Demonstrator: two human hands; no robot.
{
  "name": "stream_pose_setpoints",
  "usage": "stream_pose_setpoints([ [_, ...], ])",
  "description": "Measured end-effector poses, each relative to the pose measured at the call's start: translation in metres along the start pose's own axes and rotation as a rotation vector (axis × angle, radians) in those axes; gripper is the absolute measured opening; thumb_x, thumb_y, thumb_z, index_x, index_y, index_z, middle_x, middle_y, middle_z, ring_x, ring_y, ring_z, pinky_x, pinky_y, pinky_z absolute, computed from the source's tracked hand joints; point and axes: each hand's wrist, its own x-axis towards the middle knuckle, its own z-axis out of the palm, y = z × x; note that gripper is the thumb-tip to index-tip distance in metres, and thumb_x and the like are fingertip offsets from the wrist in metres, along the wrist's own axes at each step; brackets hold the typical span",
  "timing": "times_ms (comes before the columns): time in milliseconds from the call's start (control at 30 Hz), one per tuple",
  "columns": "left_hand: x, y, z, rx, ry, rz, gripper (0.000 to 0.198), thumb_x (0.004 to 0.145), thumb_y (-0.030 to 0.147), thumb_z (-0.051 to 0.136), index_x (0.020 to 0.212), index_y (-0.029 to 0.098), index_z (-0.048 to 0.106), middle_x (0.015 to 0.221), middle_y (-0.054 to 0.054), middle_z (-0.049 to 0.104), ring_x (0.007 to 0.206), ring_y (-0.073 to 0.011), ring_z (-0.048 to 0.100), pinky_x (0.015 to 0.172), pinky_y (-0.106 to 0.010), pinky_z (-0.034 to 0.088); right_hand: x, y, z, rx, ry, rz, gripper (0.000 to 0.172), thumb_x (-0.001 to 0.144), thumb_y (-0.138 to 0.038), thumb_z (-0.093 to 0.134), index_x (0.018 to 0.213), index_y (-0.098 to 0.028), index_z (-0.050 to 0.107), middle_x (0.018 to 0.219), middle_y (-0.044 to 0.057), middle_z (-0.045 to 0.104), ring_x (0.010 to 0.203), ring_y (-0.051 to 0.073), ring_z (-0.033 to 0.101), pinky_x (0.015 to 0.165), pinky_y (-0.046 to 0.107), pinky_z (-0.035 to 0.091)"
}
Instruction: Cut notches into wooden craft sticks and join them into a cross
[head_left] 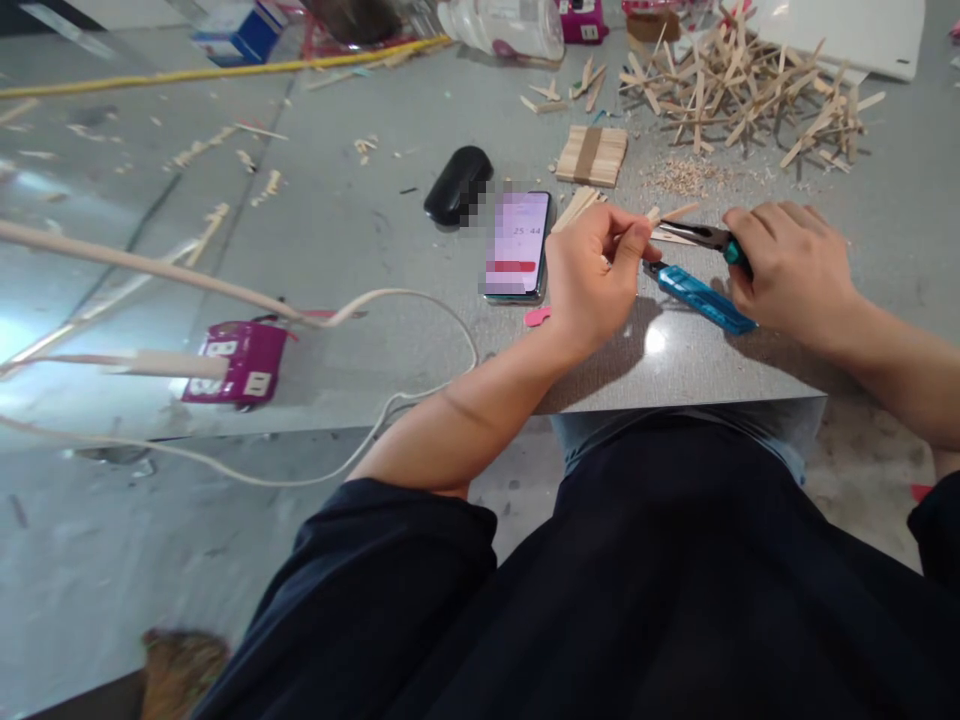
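My left hand (596, 275) is closed around a thin wooden craft stick (675, 213) that pokes out to the right. My right hand (791, 270) grips the teal handles of a pair of pliers (701, 236), whose black jaws reach toward the stick's end. A blue utility knife (701, 297) lies on the grey table (375, 240) just under both hands. A small bundle of sticks (576, 207) lies behind my left hand.
A phone (517, 245) and a black case (457, 185) lie left of my hands. A flat panel of glued sticks (592, 155) and a large pile of stick pieces (739, 85) sit behind. A magenta power strip (240, 362) with white cables is at the left.
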Motion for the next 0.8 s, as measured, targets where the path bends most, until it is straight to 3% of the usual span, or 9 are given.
stream_pose_setpoints([
  [300,-0.005,-0.013,0.000,0.036,-0.033,-0.038,0.050,0.119,0.077,0.072,0.111,0.028,0.077,0.090,0.000,0.089,0.081,-0.0200,0.089,0.083,-0.037,0.069,0.001,-0.006,0.000,-0.032,-0.065,0.023,0.040,0.117,-0.028,0.058,0.152,-0.019,0.074,0.129,0.022,0.079,0.127,0.046,0.069,0.107,0.055,0.049],
  [433,-0.007,-0.013,0.000,0.061,-0.034,-0.014,0.048,0.121,0.074,0.071,0.111,0.028,0.079,0.090,0.000,0.089,0.081,-0.0194,0.088,0.081,-0.037,0.068,-0.001,-0.008,0.001,-0.048,-0.062,0.027,0.043,0.117,-0.029,0.059,0.156,-0.016,0.071,0.130,0.023,0.079,0.130,0.047,0.068,0.110,0.056,0.050],
  [633,-0.011,-0.006,0.008,0.044,0.020,0.099,0.042,0.123,0.068,0.071,0.116,0.028,0.082,0.097,-0.002,0.090,0.088,-0.0198,0.089,0.081,-0.038,0.067,-0.004,-0.015,-0.002,-0.088,-0.037,0.074,0.048,0.117,-0.033,0.059,0.163,-0.020,0.068,0.138,0.025,0.077,0.134,0.051,0.064,0.110,0.060,0.047],
  [800,-0.010,-0.014,0.011,-0.049,0.053,0.162,0.037,0.121,0.065,0.075,0.117,0.030,0.083,0.094,0.000,0.084,0.079,-0.0161,0.080,0.070,-0.035,0.060,-0.002,-0.018,0.001,-0.193,0.000,0.107,0.044,0.118,-0.030,0.053,0.157,-0.026,0.073,0.142,0.024,0.078,0.134,0.049,0.063,0.111,0.062,0.046],
])
